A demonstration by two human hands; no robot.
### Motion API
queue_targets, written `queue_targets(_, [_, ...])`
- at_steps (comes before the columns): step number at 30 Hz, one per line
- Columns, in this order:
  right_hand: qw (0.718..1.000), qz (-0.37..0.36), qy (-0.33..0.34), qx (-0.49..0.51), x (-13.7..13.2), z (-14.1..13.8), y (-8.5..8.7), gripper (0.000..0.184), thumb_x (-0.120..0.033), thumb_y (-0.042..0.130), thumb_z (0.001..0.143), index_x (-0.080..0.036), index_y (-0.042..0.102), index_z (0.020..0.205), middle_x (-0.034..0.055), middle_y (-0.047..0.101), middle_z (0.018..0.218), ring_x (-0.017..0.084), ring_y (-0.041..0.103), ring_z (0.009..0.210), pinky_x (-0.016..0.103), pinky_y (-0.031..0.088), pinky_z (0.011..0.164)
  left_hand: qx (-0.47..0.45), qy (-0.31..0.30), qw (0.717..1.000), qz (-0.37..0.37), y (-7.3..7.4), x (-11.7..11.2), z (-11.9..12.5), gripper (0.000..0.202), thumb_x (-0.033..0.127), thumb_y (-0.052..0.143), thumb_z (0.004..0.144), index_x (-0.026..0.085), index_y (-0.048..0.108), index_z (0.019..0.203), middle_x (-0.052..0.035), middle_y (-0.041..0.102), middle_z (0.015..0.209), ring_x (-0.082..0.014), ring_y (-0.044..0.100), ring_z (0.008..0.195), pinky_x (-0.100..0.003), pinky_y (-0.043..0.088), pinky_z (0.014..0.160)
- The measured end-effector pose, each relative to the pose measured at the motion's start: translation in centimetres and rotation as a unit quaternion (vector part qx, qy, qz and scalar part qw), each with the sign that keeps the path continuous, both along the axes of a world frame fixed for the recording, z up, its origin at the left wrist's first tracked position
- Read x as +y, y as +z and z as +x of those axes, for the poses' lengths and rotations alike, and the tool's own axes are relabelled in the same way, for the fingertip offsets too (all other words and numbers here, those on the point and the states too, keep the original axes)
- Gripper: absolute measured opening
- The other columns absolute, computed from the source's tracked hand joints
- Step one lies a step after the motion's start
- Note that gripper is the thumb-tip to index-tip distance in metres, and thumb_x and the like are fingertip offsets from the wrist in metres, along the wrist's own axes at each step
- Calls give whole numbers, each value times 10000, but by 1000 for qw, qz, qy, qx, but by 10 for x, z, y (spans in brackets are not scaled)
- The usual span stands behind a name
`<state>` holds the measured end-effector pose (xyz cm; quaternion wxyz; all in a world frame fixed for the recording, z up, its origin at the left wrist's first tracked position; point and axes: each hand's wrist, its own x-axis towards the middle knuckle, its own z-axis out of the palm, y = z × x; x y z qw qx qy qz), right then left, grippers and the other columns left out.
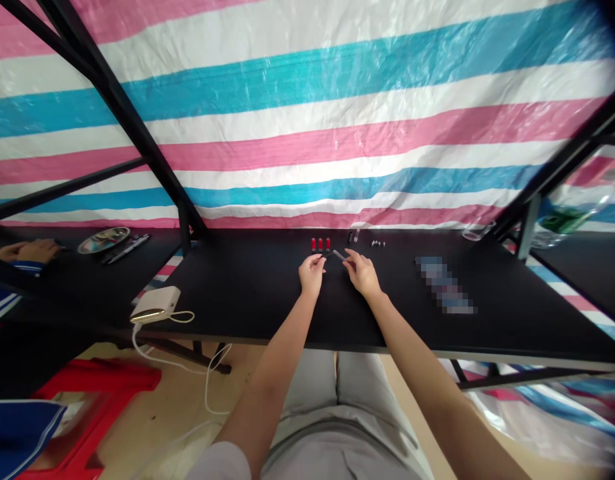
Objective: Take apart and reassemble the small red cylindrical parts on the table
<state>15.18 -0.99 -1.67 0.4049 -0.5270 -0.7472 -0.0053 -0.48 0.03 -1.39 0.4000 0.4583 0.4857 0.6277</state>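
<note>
Over the black table, my left hand (312, 275) is closed in a pinch on a thin dark piece (328, 255), too small to name. My right hand (362, 273) pinches a short pale translucent tube (339, 255), whose end points toward the dark piece. Whether the two pieces touch, I cannot tell. Just beyond my left hand, three small red cylinders (321, 245) stand in a row. Past my right hand are a small black piece (350, 236) and a clear tube (356, 235). Several tiny silvery pieces (378, 244) lie to their right.
A white box-shaped device (156, 305) with cables sits at the table's left edge. A blurred-out flat object (445, 285) lies on the right. At far left, another person's hands (30, 251) rest near a dish (104, 240) and pens (127, 249). A red stool (95, 383) stands below.
</note>
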Motion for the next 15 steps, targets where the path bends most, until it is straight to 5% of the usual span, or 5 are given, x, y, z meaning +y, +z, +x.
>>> queue_targets(15, [997, -12, -9, -77, -4, -3, 6, 367, -285, 349, 906, -180, 443, 1245, 68, 658, 923, 195, 539, 820, 316, 377, 743, 35, -10, 999, 38, 5, -5, -1, 321, 310, 569, 767, 164, 594, 1052, -57, 620, 920, -62, 567, 529, -214, 482, 572])
